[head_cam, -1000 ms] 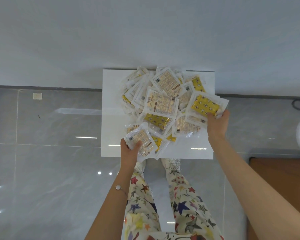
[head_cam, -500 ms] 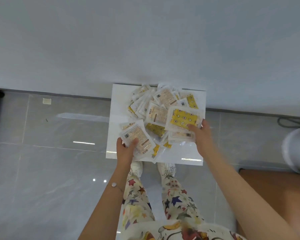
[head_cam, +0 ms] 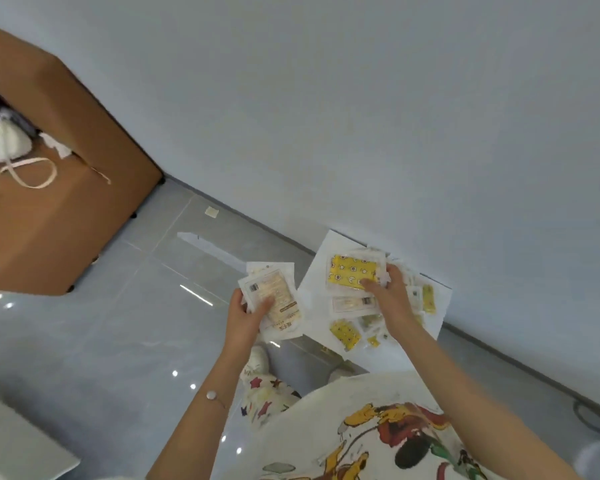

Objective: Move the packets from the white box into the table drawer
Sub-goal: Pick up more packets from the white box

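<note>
Left hand (head_cam: 245, 318), right hand (head_cam: 394, 297) grip packets (head_cam: 274, 294), brown table (head_cam: 49, 220), perhaps bag (head_cam: 0, 145) atop

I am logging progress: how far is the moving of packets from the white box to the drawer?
Done: no packets seen at the brown table. In hand: the left hand grips a pale stack, the right hand a yellow-topped stack. Left: carrying both over, plus loose packets lying on the white box.
</note>
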Motion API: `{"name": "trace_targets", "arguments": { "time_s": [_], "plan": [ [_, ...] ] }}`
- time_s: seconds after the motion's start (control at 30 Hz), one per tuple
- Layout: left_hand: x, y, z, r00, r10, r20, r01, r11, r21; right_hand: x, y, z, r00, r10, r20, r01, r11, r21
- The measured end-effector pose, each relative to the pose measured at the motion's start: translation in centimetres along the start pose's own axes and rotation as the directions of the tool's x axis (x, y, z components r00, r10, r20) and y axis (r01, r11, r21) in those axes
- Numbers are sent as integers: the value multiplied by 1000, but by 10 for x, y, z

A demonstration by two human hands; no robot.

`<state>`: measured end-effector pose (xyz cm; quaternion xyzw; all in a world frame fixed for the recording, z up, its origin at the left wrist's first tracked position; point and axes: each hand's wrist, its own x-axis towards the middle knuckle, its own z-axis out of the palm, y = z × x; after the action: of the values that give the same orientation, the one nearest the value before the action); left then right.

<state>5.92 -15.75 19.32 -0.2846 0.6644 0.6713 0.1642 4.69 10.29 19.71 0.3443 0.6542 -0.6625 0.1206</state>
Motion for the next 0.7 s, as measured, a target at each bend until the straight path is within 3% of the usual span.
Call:
{"name": "trace_targets", "arguments": {
  "time_s": [0.27,0.53,0.7],
  "plan": [
    [-6,59,-156,971,95,-218,-127,983,-136,-25,-49,178,973,-47,228,75,991,-115],
    [9,87,-324,917,74,-392,-177,956,-234,-61,-81,364,925,-63,374,132,978,-163],
    [23,100,-393,860,35,-509,-235,912,-335,-75,-100,476,854,-84,513,225,949,-219]
  ]
}}
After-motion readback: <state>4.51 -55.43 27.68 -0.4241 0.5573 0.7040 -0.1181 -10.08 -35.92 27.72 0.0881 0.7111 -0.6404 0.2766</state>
